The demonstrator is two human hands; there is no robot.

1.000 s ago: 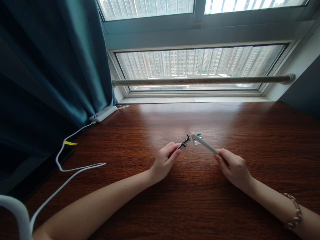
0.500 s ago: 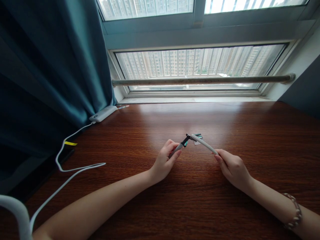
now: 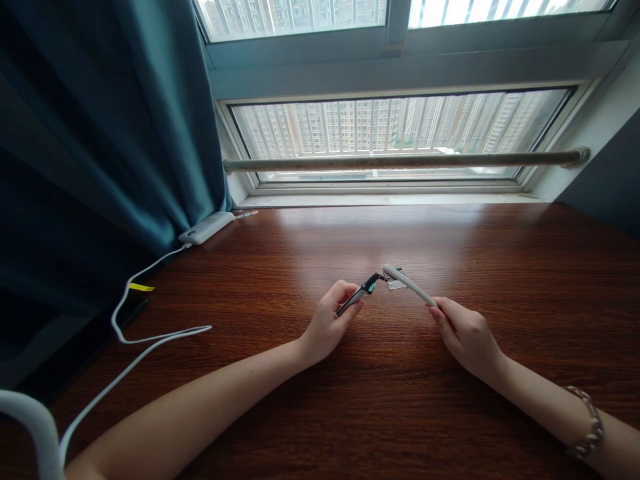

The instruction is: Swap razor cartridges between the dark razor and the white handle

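Note:
My left hand (image 3: 333,320) is closed around the handle of a grey and black razor (image 3: 361,292), whose narrow black neck points up and to the right. Between finger and thumb, my right hand (image 3: 465,332) grips the thin end of a white toothbrush (image 3: 413,285). The brush's rounded end lies at the razor's tip; its underside, with any bristles, is hidden. Beneath and behind that end, a small clear plastic piece with black and teal strips (image 3: 397,283) is partly covered. It seems to rest on the wooden table (image 3: 380,400).
At the back left a white box-shaped device (image 3: 207,227) lies by the blue curtain (image 3: 165,120), its white cable (image 3: 120,310) running down the table's left side. A yellow tag (image 3: 141,287) is on that cable. Beyond the far edge is a window with a horizontal rail (image 3: 400,162).
The razor has turned slightly in my left hand, so its black neck now angles more to the right. The brush's end has shifted a little; my right hand has hardly moved.

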